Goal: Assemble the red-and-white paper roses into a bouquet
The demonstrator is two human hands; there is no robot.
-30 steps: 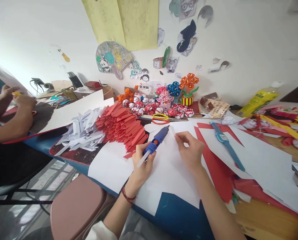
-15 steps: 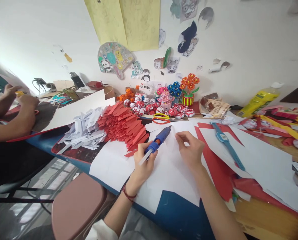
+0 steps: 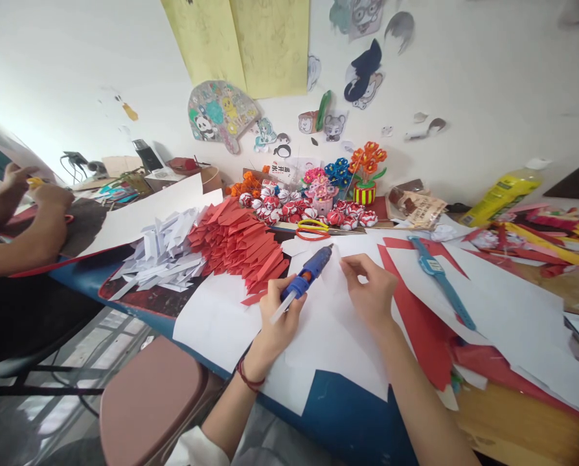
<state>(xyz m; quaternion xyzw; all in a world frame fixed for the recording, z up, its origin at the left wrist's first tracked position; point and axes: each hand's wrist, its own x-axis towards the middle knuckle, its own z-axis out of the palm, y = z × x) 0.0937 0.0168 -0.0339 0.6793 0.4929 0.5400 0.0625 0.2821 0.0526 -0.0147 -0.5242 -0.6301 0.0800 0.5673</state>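
A blue glue gun (image 3: 313,266) is in the left hand (image 3: 277,317), over the white paper (image 3: 340,349), and its tip points away from the person.
The left fingers are wrapped around the handle of the gun, and a pale glue stick (image 3: 283,307) comes out from its back end; the right hand (image 3: 371,290) is near the tip, with thumb and finger brought together, but I cannot tell if something small is between them. To the left of the gun lie a heap of red folded pieces (image 3: 241,244) and, beside it, a heap of white folded pieces (image 3: 166,254). Beyond the tip are scissors (image 3: 313,230), then red-and-white flowers (image 3: 289,211) near the wall (image 3: 445,71). To the right, a blue watch (image 3: 436,270) rests on paper sheets (image 3: 508,285).
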